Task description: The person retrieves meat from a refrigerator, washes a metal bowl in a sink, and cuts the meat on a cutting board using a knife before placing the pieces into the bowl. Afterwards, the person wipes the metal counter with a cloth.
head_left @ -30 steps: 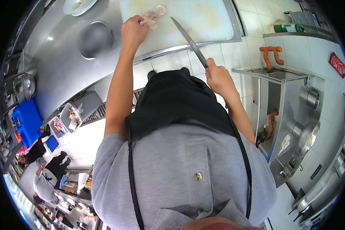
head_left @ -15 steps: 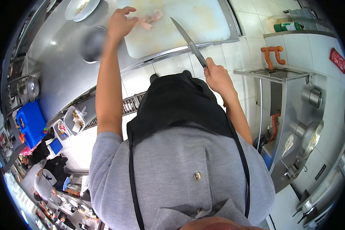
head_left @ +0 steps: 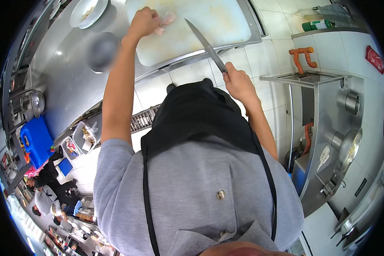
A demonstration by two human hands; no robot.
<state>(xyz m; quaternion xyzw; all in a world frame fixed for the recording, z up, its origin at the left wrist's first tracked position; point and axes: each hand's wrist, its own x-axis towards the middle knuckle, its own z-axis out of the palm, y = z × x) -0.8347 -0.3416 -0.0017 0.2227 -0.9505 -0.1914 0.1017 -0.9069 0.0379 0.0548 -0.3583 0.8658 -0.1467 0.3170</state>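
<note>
Grey cloth is forming the person's buttoned shirt [head_left: 192, 179], with a black apron [head_left: 196, 115] hanging below. Just beyond, the right hand [head_left: 240, 84] is gripping a long, pointed steel knife [head_left: 207, 45], its blade pointing over a pale, rectangular cutting board [head_left: 158, 51]. On that board's left part, pale pink meat pieces [head_left: 168, 18] are lying; the left hand [head_left: 144, 22] is bending its fingers at them, though whether it is pinching any cannot be told. Farther left, a round white bowl [head_left: 77, 20] is standing on the steel counter [head_left: 66, 77].
</note>
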